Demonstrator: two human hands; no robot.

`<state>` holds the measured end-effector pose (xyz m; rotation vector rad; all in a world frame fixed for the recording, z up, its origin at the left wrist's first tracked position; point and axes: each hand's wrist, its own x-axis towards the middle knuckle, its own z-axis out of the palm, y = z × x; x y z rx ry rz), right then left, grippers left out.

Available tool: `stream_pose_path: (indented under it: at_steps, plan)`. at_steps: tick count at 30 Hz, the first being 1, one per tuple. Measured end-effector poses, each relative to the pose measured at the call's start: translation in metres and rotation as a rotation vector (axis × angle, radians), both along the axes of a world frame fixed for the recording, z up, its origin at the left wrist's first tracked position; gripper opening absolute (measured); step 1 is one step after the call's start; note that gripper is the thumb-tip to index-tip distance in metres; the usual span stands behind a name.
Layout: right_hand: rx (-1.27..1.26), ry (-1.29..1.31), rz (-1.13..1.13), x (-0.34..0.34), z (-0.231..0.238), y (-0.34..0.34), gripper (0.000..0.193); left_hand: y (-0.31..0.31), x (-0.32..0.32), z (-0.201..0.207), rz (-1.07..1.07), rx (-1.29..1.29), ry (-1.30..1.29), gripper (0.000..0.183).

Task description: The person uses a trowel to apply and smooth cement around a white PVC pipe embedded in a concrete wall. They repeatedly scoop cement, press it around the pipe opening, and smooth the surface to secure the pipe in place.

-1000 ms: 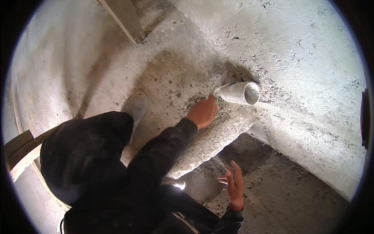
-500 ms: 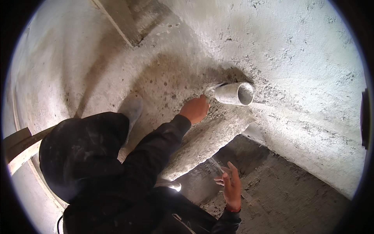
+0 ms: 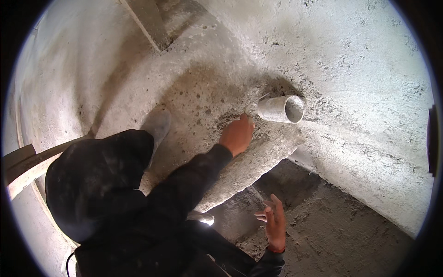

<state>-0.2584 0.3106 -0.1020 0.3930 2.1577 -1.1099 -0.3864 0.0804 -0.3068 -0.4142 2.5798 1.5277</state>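
My left hand (image 3: 237, 135) reaches forward and is closed on what looks like a small trowel (image 3: 252, 108), pale with cement. Its handle is hidden in my fist, and its thin blade lies right against the left end of a short grey pipe (image 3: 273, 109). The pipe sticks out of rough mortar (image 3: 263, 144), its round open mouth turned to the right. Lower down, my right hand (image 3: 276, 228) is held up in the air, fingers apart and holding nothing, over a dark recess.
Bare grey concrete wall (image 3: 350, 83) rises beyond the pipe. A rough concrete edge (image 3: 221, 191) drops to a lower, darker surface (image 3: 341, 226). My dusty shoe (image 3: 158, 123) is planted at left. A board (image 3: 145, 23) stands at the top, and a curved strip (image 3: 32, 177) lies at far left.
My left hand has shifted slightly to the right with the trowel, whose blade has tilted beside the pipe. My right hand has hardly moved. The view has shifted slightly.
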Motion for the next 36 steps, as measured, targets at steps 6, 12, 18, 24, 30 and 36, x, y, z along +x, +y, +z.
stream_pose_path:
  at_steps: [6,12,18,24,30,36]
  plan:
    - [0.041,0.0,-0.036,0.008,0.0,0.006,0.071,0.037,0.027,0.049,0.096,0.287,-0.088,0.036]
    - [0.03,-0.026,-0.035,0.014,-0.006,0.018,0.074,0.031,0.004,-0.03,0.041,0.146,-0.033,0.04]
    - [0.073,0.012,-0.049,0.01,0.008,0.003,0.073,0.031,0.022,0.014,0.066,0.208,-0.046,0.04]
    - [0.089,-0.023,-0.049,0.004,-0.005,0.012,0.074,0.002,0.004,0.0,0.024,0.163,-0.063,0.041]
    - [0.103,-0.064,-0.133,0.005,-0.018,0.03,0.072,-0.006,0.028,0.05,-0.036,0.318,-0.206,0.046]
    - [0.128,-0.106,-0.105,0.001,-0.03,0.033,0.071,-0.052,0.006,0.027,-0.148,0.154,-0.111,0.049]
